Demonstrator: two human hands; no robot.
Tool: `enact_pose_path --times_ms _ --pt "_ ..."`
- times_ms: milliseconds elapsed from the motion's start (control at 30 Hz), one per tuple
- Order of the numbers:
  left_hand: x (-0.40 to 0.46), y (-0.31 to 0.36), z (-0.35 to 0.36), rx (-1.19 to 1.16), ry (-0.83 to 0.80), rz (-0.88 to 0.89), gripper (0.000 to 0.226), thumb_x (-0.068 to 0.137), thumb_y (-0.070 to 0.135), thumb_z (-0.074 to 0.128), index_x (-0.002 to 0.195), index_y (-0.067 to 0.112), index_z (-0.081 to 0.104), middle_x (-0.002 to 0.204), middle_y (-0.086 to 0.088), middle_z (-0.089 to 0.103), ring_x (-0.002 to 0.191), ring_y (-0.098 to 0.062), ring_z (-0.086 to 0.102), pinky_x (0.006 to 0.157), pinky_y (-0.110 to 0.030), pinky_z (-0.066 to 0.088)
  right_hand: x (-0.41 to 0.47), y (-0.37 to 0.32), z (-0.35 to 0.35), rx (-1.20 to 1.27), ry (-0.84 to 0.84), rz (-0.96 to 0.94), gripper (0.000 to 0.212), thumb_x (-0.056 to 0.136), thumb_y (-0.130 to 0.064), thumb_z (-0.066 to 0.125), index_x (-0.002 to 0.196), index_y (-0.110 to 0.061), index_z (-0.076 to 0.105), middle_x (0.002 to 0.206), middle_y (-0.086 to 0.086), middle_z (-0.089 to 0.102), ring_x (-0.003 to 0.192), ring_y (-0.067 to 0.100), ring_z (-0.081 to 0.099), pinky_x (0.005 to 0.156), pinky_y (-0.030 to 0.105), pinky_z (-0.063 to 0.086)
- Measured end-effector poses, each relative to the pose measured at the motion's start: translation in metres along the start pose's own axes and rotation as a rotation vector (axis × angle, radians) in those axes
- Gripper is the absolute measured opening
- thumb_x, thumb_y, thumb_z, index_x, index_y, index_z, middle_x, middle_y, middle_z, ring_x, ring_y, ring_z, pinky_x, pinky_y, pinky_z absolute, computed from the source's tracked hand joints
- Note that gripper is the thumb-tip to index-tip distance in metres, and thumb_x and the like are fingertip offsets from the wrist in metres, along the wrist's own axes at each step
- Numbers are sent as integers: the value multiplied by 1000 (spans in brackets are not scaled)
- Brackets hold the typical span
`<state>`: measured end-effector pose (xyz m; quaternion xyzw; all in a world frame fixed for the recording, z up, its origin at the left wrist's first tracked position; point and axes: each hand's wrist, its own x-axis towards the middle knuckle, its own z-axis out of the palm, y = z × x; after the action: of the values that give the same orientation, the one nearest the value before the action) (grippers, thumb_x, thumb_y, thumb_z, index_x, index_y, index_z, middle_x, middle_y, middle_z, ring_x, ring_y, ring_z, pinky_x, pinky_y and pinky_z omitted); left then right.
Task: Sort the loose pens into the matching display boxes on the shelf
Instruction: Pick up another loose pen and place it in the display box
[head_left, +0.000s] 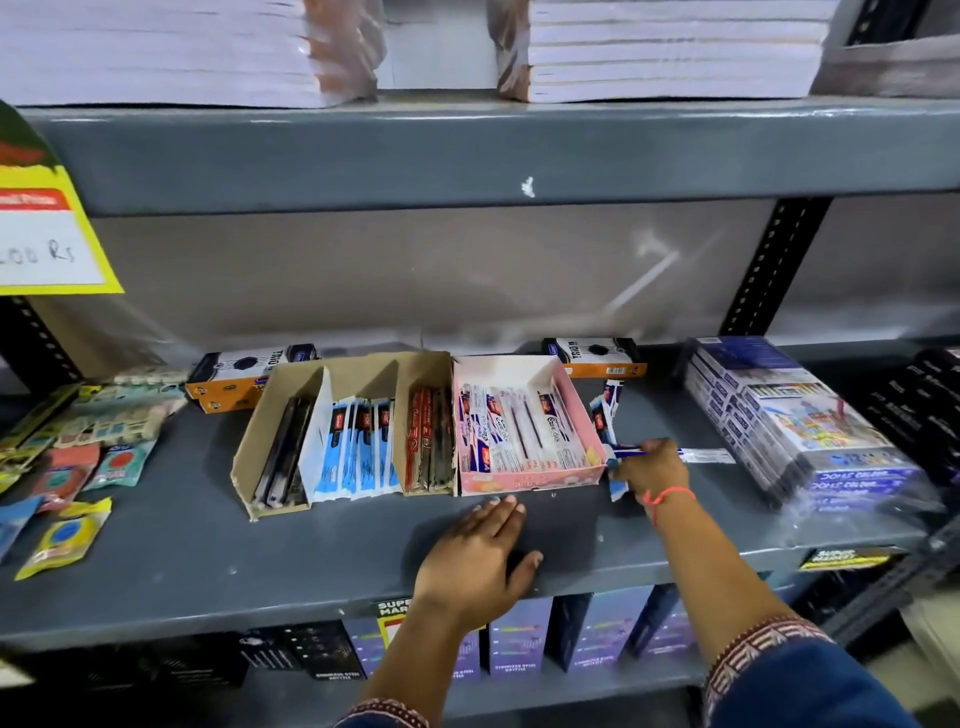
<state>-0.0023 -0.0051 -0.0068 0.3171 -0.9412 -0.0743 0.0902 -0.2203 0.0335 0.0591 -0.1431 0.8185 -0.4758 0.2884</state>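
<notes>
Right hand (652, 467) closed around a blue-and-white packaged pen (691, 455), held just off the right wall of the pink display box (530, 480) on the grey metal shelf (208, 551). More loose packaged pens (607, 408) leaning against that same right wall, one lying under the wrist. Orange thread bracelet (667, 496) at the right wrist, patterned cuff further up the sleeve. Left hand (480, 553) open and empty, pressed palm-down on the bare shelf near the front edge, fingertips pointing toward the pink box and just short of it.

Pink box filled with white-wrapped pens (519, 431) lying lengthwise. Touching its left side, a brown cardboard display box (244, 467) split into three compartments: black pens (283, 457) at the left, blue-and-white packets (358, 447) in the middle, red pens (428, 441) at the right. Behind the boxes, far on the shelf, two orange-and-black cartons (239, 371). Plastic-wrapped stack of colour sets (789, 421) at the right, well apart from the pink box. Small loose packets (72, 467) scattered at the left end. Stacked notebooks (670, 52) on the shelf above; yellow price tag (49, 234) at the upper left, its writing only partly legible.
</notes>
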Motion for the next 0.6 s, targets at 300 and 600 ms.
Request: enact_pose_path --times_ms 300,600 --pt "-2 2 -4 70 -78 39 68 94 59 16 146 19 1 156 0 1 140 -12 -3 105 -23 -13 -14 -10 -26 472 -234 187 30 87 10 49 62 -7 48 47 8 55 20 2 41 27 5 32" --pt "-2 0 -3 -1 -87 -4 70 92 61 21 147 22 2 156 5 0 140 -11 -5 109 -25 -6 -20 -52 -43 -315 -98 -230 39 74 3 56 110 -11 51 72 10 54 53 19 43 40 18 28"
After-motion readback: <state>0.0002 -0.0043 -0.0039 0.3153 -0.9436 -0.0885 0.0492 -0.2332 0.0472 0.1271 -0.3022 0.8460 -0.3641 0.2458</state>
